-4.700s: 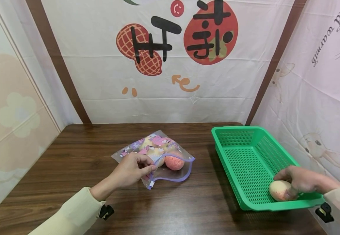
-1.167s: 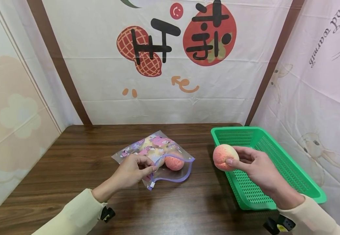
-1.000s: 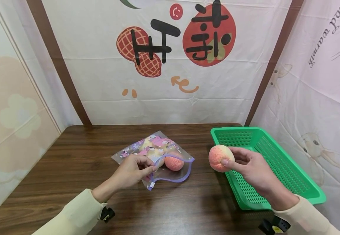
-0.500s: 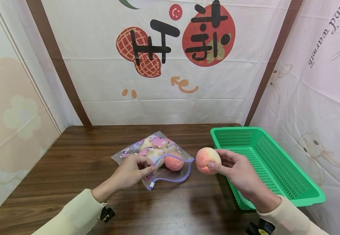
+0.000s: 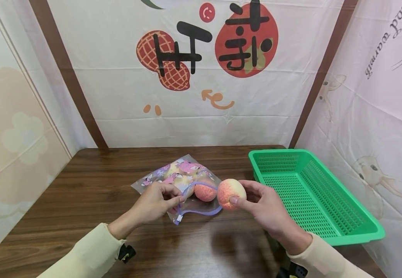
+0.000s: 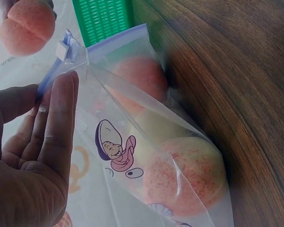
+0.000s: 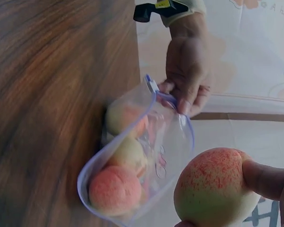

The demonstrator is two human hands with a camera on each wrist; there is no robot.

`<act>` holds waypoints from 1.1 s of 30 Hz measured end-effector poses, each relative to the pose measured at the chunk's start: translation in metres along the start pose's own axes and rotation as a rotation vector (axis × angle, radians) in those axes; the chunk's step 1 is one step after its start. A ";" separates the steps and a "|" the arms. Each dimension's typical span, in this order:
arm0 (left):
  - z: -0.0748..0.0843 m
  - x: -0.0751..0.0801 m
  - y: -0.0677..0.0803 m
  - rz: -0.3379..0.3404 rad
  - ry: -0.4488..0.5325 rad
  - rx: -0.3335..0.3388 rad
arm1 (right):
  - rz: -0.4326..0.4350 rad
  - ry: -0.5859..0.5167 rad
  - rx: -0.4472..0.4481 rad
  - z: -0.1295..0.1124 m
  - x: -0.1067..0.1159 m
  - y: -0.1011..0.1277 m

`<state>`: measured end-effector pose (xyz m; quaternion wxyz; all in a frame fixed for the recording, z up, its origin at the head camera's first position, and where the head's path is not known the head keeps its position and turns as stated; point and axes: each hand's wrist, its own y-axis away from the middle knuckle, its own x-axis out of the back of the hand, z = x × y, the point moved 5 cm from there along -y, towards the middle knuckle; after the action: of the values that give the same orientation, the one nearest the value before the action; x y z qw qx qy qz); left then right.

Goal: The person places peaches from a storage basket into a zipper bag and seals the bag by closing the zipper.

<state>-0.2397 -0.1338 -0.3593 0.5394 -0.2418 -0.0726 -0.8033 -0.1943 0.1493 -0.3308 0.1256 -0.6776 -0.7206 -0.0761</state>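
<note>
My left hand (image 5: 159, 202) pinches the purple-edged mouth of a clear zip bag (image 5: 183, 172) printed with pink cartoon figures, holding it apart. Inside lie several peaches; a pink peach (image 5: 206, 192) sits nearest the opening, and in the left wrist view a speckled peach (image 6: 184, 177) shows through the plastic. A white slider (image 6: 62, 50) is at one end of the zip. In my right hand (image 5: 268, 206) a pale yellow and pink peach (image 5: 231, 194) is gripped between thumb and fingers, above the table and overlapping the bag's right corner in the head view.
A green perforated basket (image 5: 326, 193) stands on the right of the dark wooden table (image 5: 93, 185), with no fruit visible in it. Printed fabric (image 5: 124, 123) hangs behind the table and along both sides.
My right hand has picked the peach out of the green basket and carried it left to the bag's mouth. The left hand has kept its hold on the bag.
</note>
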 end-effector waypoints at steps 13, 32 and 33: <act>-0.003 0.000 -0.001 -0.003 0.007 0.000 | 0.015 0.016 0.030 0.017 -0.033 -0.002; -0.008 -0.001 -0.001 -0.005 -0.007 -0.007 | 0.088 0.031 0.009 0.049 -0.070 -0.021; -0.008 -0.001 -0.001 -0.006 -0.006 -0.009 | 0.096 0.033 0.014 0.050 -0.072 -0.022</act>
<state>-0.2427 -0.1360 -0.3663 0.5357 -0.2465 -0.0713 -0.8045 -0.2162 0.0930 -0.3973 0.1459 -0.7092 -0.6855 -0.0761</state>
